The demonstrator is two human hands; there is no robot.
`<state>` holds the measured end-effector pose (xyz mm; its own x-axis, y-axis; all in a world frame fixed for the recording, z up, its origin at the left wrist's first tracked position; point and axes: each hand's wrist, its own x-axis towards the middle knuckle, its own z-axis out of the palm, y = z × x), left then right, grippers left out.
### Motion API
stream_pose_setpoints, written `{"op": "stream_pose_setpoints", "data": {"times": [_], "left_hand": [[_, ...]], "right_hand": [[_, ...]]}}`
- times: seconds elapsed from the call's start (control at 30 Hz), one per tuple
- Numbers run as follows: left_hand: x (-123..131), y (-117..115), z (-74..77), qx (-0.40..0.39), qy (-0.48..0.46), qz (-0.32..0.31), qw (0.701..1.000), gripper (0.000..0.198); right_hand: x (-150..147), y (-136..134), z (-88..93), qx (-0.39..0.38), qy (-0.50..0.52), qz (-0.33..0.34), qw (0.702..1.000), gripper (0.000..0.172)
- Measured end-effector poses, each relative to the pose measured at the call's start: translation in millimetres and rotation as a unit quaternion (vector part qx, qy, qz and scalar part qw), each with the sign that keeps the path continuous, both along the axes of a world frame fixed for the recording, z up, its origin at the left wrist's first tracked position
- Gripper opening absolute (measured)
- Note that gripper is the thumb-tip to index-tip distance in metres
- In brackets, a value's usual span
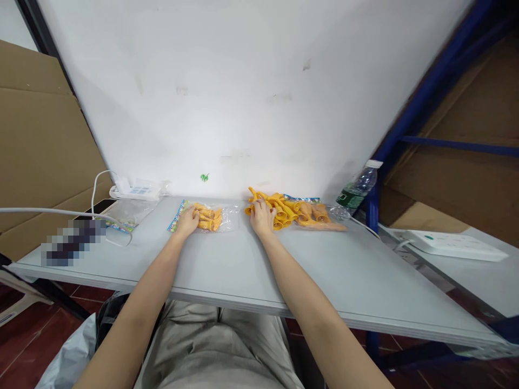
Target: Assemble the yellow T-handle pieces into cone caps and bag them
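Small clear plastic bag [205, 217] with a handful of orange pieces inside sits at the far middle of the grey table [227, 265], and the left hand [187, 221] lies flat on its near end, pinning it. Right hand [261, 216] is curled into the loose pile of orange pieces [292, 212] just beside it; can't tell if it's actually pinching one. Looks like the bagging stage to me, so the bag mouth would need holding open. Pieces look like smooth, cone-ish plastic; bag's crinkly with a printed strip. Water bottle [359, 188] lies past the pile.
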<state>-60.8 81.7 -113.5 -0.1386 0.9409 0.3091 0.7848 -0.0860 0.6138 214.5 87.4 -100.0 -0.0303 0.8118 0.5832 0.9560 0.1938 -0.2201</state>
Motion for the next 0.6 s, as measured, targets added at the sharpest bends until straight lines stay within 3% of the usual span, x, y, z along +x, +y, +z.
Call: {"op": "stream_pose_setpoints", "data": {"times": [0.27,0.47,0.6], "left_hand": [[0.0,-1.2,0.0,0.003,0.006,-0.001,1.0,0.044],[0.6,-2.3,2.7,0.004,0.015,-0.004,1.0,0.042],[1.1,-2.2,2.5,0.019,0.013,-0.011,1.0,0.04]], "right_hand": [[-22.3,-19.0,21.3,0.059,-0.018,0.093,0.994,0.032],[-44.6,-30.8,21.2,-0.057,-0.05,0.148,0.986,0.032],[-48.5,-27.7,11.8,-0.113,0.023,0.197,0.974,0.028]]}}
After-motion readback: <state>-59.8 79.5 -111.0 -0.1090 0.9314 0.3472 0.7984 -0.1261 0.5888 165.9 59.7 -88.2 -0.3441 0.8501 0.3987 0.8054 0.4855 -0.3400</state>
